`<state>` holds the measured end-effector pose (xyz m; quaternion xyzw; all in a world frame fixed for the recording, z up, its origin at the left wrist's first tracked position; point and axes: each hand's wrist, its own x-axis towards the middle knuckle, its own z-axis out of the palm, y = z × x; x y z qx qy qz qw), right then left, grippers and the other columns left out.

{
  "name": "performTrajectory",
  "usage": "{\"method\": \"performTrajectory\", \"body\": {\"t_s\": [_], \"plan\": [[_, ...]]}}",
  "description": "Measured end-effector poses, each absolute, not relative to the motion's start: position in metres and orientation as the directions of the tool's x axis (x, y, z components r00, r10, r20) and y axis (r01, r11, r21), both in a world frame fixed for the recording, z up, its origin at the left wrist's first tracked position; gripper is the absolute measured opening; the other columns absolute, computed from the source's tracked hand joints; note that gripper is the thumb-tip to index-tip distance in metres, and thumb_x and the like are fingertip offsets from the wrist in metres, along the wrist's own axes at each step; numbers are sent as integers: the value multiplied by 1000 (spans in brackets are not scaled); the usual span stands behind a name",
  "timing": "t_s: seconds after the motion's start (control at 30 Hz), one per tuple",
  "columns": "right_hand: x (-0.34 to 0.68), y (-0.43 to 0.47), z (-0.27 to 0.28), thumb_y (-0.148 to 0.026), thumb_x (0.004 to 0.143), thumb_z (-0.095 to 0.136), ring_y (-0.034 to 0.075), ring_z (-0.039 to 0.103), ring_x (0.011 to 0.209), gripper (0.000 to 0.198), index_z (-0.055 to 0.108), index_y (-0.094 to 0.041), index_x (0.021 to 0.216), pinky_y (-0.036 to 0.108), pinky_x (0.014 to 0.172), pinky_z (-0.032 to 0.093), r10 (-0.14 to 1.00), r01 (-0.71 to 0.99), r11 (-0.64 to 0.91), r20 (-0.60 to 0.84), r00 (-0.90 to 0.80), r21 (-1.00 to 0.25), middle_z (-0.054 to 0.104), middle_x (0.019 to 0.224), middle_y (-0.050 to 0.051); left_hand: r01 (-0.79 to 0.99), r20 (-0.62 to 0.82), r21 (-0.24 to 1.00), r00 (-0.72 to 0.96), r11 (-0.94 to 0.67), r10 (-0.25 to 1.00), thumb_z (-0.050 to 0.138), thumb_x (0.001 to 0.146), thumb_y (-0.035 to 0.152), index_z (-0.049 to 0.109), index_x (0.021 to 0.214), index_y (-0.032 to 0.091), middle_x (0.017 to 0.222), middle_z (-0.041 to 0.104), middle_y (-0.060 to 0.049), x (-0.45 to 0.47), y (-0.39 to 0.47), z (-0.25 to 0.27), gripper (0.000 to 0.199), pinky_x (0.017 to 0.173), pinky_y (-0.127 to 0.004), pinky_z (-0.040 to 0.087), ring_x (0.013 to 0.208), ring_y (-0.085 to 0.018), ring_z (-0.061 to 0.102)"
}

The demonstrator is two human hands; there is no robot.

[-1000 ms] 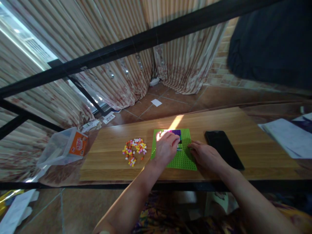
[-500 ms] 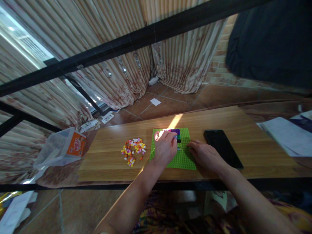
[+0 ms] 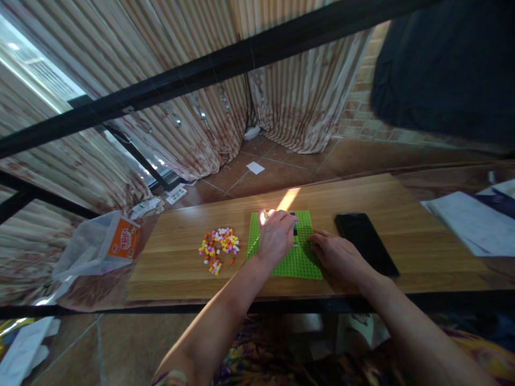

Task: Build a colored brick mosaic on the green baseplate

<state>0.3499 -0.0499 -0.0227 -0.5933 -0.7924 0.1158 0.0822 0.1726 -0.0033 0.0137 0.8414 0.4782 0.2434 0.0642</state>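
Note:
A green studded baseplate [image 3: 298, 265] lies on the wooden tabletop in front of me. My left hand [image 3: 277, 233] is over its upper part, fingers curled down and pressed together. Whatever is between those fingertips is hidden. Beside them, a few dark and purple building bricks [image 3: 295, 231] show on the plate; the hand covers the rest. My right hand [image 3: 332, 251] grips the plate's right edge with bent fingers. To the left lies a loose pile of small bricks [image 3: 229, 244] in orange, yellow, white and pink.
A black phone or tablet [image 3: 366, 241] lies right of my right hand. Papers [image 3: 462, 220] are beyond the table's right end. A clear plastic box [image 3: 88, 244] with an orange label stands off the left end. A dark metal bar [image 3: 201, 78] crosses in front of the curtains.
My left hand has shifted slightly right and up over the plate, covering more of the purple bricks. My right hand stays at the plate's edge.

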Motion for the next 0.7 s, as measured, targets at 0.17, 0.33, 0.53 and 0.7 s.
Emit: {"method": "performTrajectory", "body": {"t_s": [0.17,0.33,0.53,0.7], "plan": [[350,-50,-23,-23,92,40,16,64,79,29,66,-19,106,25,69,44,959,920,273,0,-285,-282,68,105,8,767,341,353,428,-536,837,47,93,23,68,95,27,99,70,0,172,-1,13,21,111,-50,21,102,-19,57],[350,-50,-23,-23,92,42,14,64,78,28,66,-19,105,23,69,44,958,920,275,1,-286,-281,68,105,8,791,396,302,404,-532,825,50,92,22,68,95,28,100,68,1,171,-5,11,19,110,-52,21,99,-19,57],[350,-51,-24,-22,92,41,17,65,81,28,65,-19,106,26,72,46,959,918,272,1,-283,-288,68,106,8,820,400,206,427,-534,811,50,90,22,67,99,26,106,64,-4,170,-11,10,20,108,-54,25,100,-22,52],[350,-51,-24,-21,91,42,18,65,82,27,66,-19,104,27,73,46,958,913,278,21,-285,-298,68,104,9,828,370,191,437,-528,820,47,89,21,64,103,23,114,61,-7,173,-19,10,22,99,-49,36,106,-25,48]]}}
